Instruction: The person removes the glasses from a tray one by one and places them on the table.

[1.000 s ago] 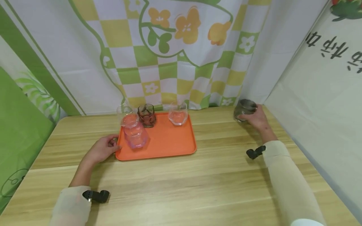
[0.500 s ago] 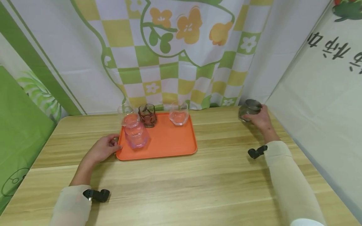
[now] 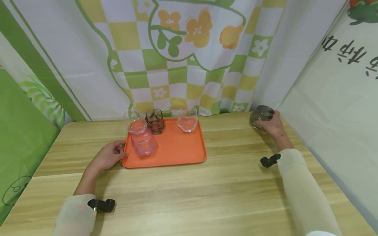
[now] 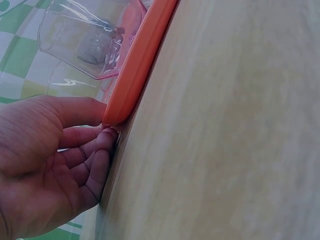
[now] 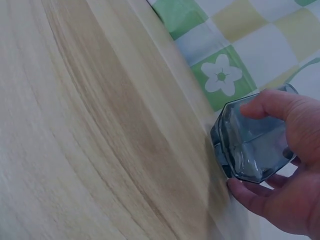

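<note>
My right hand [image 3: 272,125] grips a smoky grey faceted glass [image 3: 261,115] at the far right corner of the table. In the right wrist view, the thumb lies across the side of the grey glass [image 5: 257,145] and the fingers go round behind it; its base is at or just above the wood. At the left, my left hand [image 3: 107,156] pinches the edge of an orange tray [image 3: 180,147], thumb on the rim [image 4: 135,70] and fingertips beneath. On the tray stand a pink glass [image 3: 143,144], a brown glass [image 3: 155,123] and two clear glasses, one left [image 3: 133,123], one right [image 3: 187,121].
The wooden table [image 3: 183,196] carries the tray near its back edge. A checked, flowered curtain [image 3: 195,75] hangs right behind it. A pale wall covering [image 3: 333,108] runs along the right side, close to the right hand.
The right hand has shifted the grey glass slightly to the right, then kept it there. The left hand and the tray stay in place.
</note>
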A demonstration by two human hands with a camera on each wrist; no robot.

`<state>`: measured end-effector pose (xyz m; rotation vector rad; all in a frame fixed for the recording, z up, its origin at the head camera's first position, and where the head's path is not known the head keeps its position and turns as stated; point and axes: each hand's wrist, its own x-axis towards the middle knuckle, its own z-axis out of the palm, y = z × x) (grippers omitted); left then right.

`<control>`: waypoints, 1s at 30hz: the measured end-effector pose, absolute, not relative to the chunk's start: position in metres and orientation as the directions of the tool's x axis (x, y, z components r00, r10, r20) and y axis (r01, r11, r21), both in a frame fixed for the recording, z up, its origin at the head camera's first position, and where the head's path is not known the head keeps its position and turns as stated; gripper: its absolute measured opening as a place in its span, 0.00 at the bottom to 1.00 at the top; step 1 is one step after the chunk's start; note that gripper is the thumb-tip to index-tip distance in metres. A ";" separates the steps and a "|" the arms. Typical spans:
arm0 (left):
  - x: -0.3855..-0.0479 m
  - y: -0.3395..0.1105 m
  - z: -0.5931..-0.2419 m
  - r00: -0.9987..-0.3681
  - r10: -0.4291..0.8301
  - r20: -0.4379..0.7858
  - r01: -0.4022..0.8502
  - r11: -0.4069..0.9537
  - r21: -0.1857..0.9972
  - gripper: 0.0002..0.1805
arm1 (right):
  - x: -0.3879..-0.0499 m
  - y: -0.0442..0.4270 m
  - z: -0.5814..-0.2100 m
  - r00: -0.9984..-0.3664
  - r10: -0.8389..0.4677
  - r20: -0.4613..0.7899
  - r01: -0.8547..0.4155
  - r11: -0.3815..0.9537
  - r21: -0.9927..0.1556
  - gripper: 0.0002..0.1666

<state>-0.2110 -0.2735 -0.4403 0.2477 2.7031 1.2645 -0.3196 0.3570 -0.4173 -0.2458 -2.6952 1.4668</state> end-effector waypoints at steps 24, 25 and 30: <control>-0.207 -0.270 -0.437 -0.978 0.198 -0.063 0.081 0.642 0.762 0.31 | -0.294 0.291 -0.362 -0.928 0.154 0.339 -0.157 0.664 -0.731 0.56; -0.208 -0.270 -0.438 -0.978 0.198 -0.061 0.083 0.642 0.762 0.31 | -0.293 0.286 -0.363 -0.928 0.137 0.347 -0.175 0.661 -0.730 0.55; -0.208 -0.269 -0.438 -0.978 0.199 -0.061 0.083 0.642 0.762 0.31 | -0.295 0.260 -0.371 -0.947 0.047 0.317 -0.217 0.633 -0.743 0.54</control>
